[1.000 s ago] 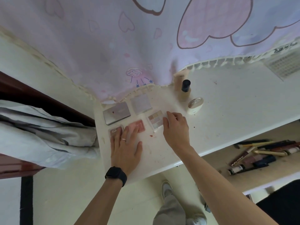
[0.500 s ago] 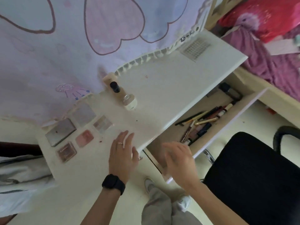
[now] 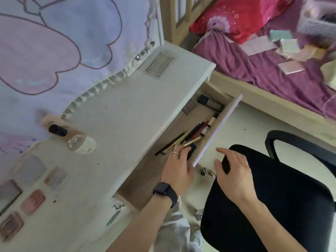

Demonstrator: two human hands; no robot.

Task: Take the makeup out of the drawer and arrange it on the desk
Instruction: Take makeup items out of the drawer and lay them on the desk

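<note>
Right, the left hand (image 3: 179,168) is down inside the open drawer (image 3: 218,128), wrist crossing its near end. Its fingertips lie on a small dark case (image 3: 192,150), but whether the grip has closed round that case or only touches it, I cannot tell. Just beyond those fingertips sits the pile of pencils and brushes (image 3: 190,135), a dark and gold tangle running away from the grip along the drawer's front wall. Further off, at the far end from the grip, a dark-capped bottle (image 3: 211,104) lies on its side with a small flat palette (image 3: 189,107) just beside it.

Over to the right hand (image 3: 233,172): outside the drawer, past the front panel, fingers spread and relaxed, the grip open and holding nothing, hovering above the black chair (image 3: 272,197).

Up on the desk (image 3: 127,115), well to the left of the left grip, a row of palettes (image 3: 32,201) is laid out flat. A black-capped bottle (image 3: 57,130) and a clear-lidded jar (image 3: 82,144) stand close together, further from the grip.
</note>
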